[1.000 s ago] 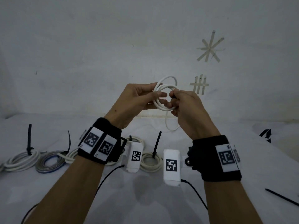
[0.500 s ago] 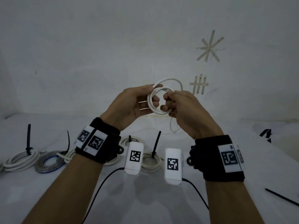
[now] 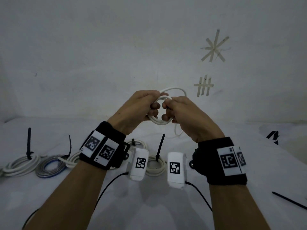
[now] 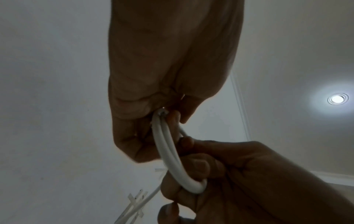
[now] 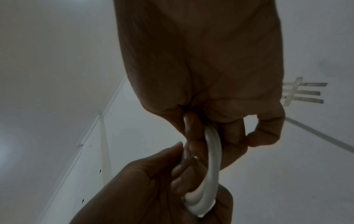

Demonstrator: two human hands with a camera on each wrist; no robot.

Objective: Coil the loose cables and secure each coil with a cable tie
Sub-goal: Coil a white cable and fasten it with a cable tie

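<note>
Far-left edge of tabletop [image 3: 149,205]: white coil with upright black tie [image 3: 20,165]. Beside it: grey-and-blue coil, tied [image 3: 49,166]. Next right: pale coil [image 3: 73,161], part hidden behind the left wrist.

Centre, held in the air above the tabletop: white cable [image 3: 160,122], wound in a few small loops. Left hand [image 3: 137,108] curls round the loops' left side; right hand [image 3: 184,113] curls round the right side. Both grips closed on the cable. One slack tail hangs down behind the right hand.

Below centre, tabletop: two further tied coils [image 3: 156,165], one largely hidden.

Right edge of tabletop: loose black cable tie [image 3: 289,200], well apart from the hands.

Risk, judged: loops are untied and springy; easing either grip to fetch the tie could let them spring open, and the tail could snag.

Room: open tabletop lies right of centre; the left side is crowded.
</note>
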